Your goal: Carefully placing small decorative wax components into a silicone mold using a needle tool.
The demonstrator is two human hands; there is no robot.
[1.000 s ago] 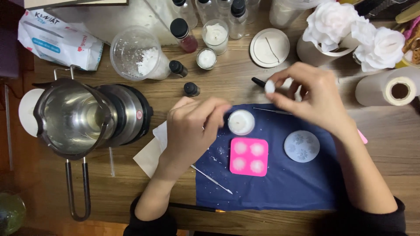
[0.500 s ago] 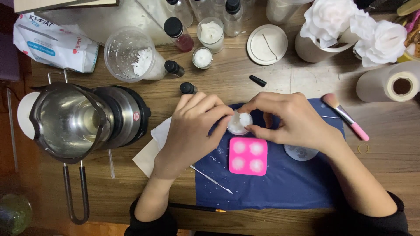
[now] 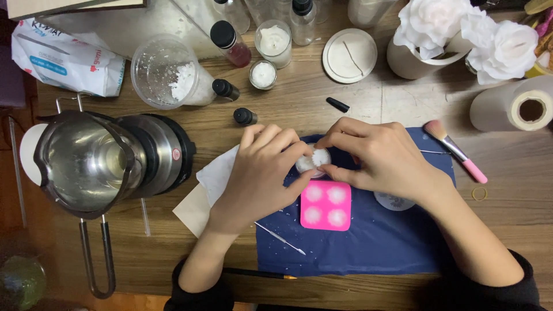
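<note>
Both hands pinch one small white round piece (image 3: 314,159), which sits on the blue cloth (image 3: 368,242) just above the pink mold (image 3: 326,205). The left hand (image 3: 262,173) steadies it from its side, and the right hand (image 3: 383,158) presses with fingertips from the other. I judge she is shaping or loosening it; the next move calls for gentle, even pressure.
</note>
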